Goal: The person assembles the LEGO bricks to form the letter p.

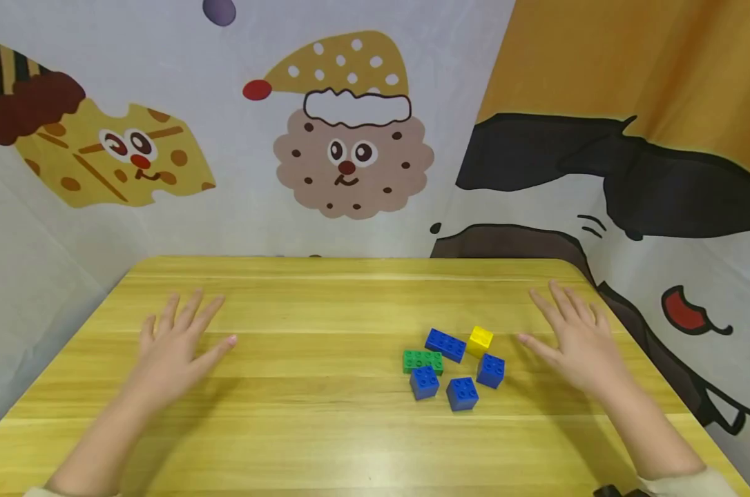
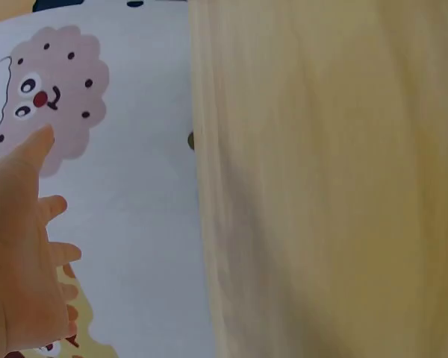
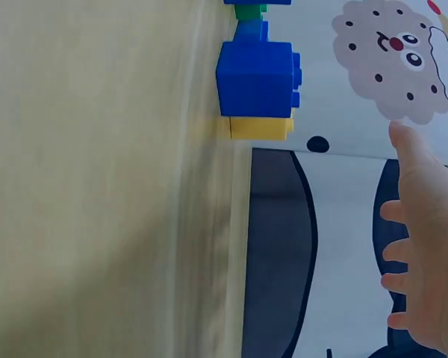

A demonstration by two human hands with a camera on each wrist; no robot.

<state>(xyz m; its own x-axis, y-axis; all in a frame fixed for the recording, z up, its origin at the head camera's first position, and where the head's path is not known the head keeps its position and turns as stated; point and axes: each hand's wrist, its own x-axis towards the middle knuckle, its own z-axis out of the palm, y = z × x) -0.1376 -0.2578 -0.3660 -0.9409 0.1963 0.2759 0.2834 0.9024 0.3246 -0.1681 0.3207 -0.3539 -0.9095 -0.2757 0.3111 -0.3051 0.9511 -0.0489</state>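
Note:
My left hand hovers over the left part of the table with its fingers spread and holds nothing. On the right side my right hand is also spread and holds nothing. Nearest to it is a small blue block, just to its left. Around that block lie a yellow block, a long blue block, a green block and two more small blue blocks, one in front of the green one and another closest to me. In the right wrist view a blue block partly hides the yellow one.
The blocks lie on a wooden table right of its middle. Behind its far edge hangs a pale cloth printed with cartoon figures. A small dark object shows near the right sleeve.

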